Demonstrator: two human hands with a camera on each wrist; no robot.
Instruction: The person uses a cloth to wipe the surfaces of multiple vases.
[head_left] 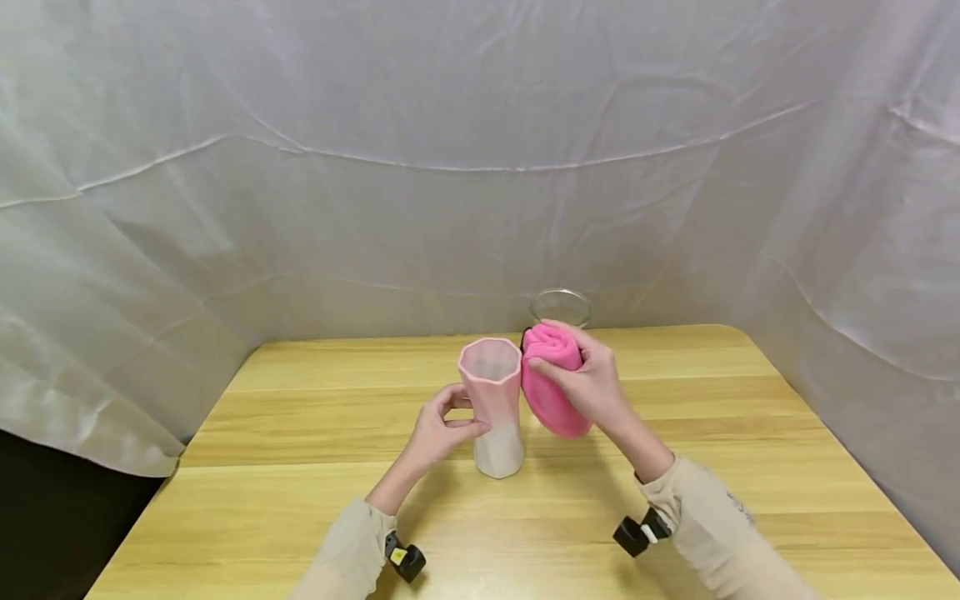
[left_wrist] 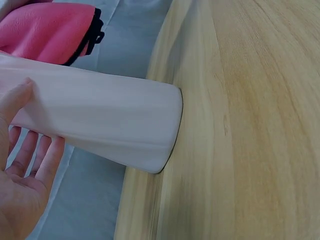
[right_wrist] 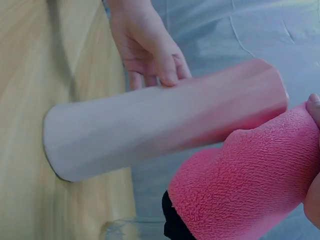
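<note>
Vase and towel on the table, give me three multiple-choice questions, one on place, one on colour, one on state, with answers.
1. Where is the glass bowl?
A. behind the towel
B. in front of the vase
C. at the table's left edge

2. What colour is the rolled towel?
A. blue
B. pink
C. green

3. How is the vase?
A. lying on its side
B. lifted off the table
C. upright on the table

Answers:
1 A, its rim shows just beyond the towel in the head view.
2 B, it is pink in all views.
3 C, its base rests on the wood while the left hand touches its side; the right hand grips the towel.
</note>
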